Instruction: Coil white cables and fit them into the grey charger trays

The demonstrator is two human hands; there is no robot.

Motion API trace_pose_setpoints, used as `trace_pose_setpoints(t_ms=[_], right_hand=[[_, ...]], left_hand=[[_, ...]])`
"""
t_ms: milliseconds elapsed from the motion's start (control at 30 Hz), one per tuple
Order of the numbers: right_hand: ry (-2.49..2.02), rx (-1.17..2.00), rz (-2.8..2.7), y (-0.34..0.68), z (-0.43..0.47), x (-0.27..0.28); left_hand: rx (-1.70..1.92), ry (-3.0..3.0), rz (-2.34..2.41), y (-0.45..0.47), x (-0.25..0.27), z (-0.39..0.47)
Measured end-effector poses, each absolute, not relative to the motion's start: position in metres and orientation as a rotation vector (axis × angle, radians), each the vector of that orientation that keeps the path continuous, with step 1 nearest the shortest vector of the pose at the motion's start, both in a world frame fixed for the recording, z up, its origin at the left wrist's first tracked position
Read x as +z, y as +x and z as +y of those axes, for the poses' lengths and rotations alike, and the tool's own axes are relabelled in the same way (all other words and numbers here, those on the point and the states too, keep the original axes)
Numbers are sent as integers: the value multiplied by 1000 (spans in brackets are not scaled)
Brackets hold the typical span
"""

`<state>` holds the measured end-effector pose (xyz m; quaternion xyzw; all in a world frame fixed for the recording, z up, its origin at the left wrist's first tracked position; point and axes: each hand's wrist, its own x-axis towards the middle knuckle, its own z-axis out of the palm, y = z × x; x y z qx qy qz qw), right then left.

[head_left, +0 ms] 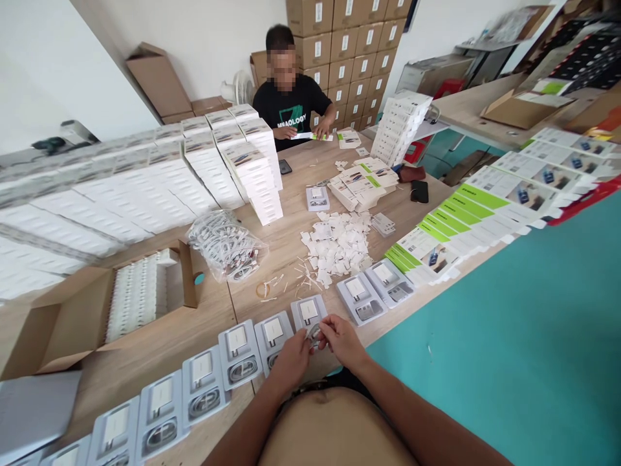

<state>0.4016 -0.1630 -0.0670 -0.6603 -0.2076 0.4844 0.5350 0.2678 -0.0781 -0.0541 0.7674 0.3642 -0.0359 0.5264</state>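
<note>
Between my left hand (292, 355) and my right hand (341, 340) is a coiled grey cable (314, 334), pinched by the fingers of both. They hold it over the lower part of a grey plastic tray (297, 307), which has a white charger (308, 312) in its upper recess. Just left of my left hand lies another tray (262, 323) with a charger and a cable. A row of similar trays (224, 355) runs down to the lower left, several with coiled cables in them. To the right, two stacks of trays (356, 288) stand side by side.
Ahead are a pile of white paper pieces (334, 246) and a bag of cables (226, 243). An open carton (72, 323) of white chargers sits left, below stacked white boxes (252, 175). Flat printed boxes (451, 220) line the right edge. A co-worker (291, 97) handles packaging opposite.
</note>
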Motion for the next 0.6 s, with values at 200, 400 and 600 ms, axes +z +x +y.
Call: trace_pose_setpoints(t_ms=[200, 400, 600], right_hand=[[-1646, 1125, -400, 404, -181, -75], [-1639, 998, -446, 424, -210, -83], [-1629, 1023, -253, 478, -265, -95]], left_hand=[[-46, 1500, 844, 274, -56, -82], [-176, 1718, 713, 289, -50, -93], [-335, 1847, 482, 349, -52, -98]])
